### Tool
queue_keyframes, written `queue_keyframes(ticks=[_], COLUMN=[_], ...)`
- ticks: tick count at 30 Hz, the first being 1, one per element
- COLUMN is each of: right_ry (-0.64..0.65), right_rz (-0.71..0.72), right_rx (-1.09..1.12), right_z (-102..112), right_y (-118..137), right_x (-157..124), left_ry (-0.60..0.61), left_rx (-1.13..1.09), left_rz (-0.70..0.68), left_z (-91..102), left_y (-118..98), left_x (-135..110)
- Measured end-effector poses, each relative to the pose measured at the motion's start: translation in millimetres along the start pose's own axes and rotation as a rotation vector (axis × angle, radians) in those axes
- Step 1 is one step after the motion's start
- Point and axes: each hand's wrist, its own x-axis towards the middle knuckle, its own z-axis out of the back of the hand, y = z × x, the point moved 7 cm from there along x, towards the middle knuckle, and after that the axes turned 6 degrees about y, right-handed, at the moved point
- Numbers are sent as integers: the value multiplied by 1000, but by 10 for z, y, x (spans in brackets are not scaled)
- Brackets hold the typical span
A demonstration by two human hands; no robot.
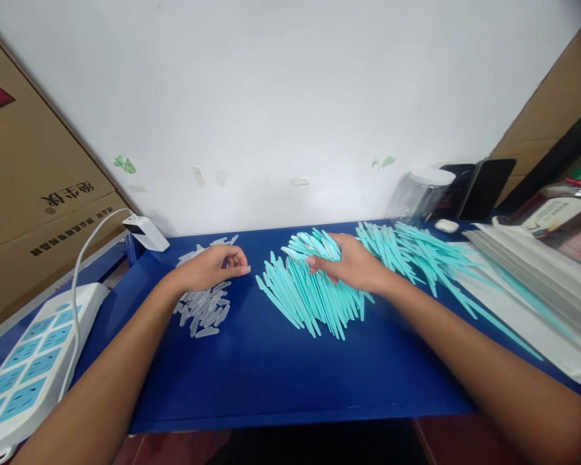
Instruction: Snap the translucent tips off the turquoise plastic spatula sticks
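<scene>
My right hand (pixel 346 261) is closed around a bundle of slim turquoise plastic sticks (pixel 312 244), their ends fanning out to the left. Below it, a pile of the same sticks (pixel 314 297) lies on the blue tabletop. My left hand (pixel 217 266) hovers over a heap of small, translucent plastic pieces (pixel 206 310), partly covering them. Its fingers are curled in, thumb and fingertips close together; whatever they hold, if anything, is too small to make out. More turquoise sticks (pixel 416 248) are spread to the right of my right hand.
On the left are a white power strip (pixel 39 361), a white charger with a cable (pixel 146 232) and a cardboard box (pixel 33 194). At the back right stand a clear jar (pixel 421 194) and a dark phone (pixel 487 187). A stack of white sheets (pixel 552 284) lies at right.
</scene>
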Motion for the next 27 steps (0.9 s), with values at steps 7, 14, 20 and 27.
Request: queue_keyframes(ticks=[7, 14, 20, 27], right_ry=[62, 77, 64, 36], right_rz=[-21, 22, 52, 52], right_rx=[85, 71, 22, 44], right_z=[-92, -149, -157, -156], right_y=[-11, 12, 8, 11], right_x=[-10, 13, 6, 10], left_ry=[-301, -402, -444, -458], left_rx=[-537, -678, -710, -653], left_rz=[-124, -94, -76, -68], left_z=[-65, -197, -237, -271], left_y=[-276, -371, -380, -388], left_x=[36, 30, 27, 20])
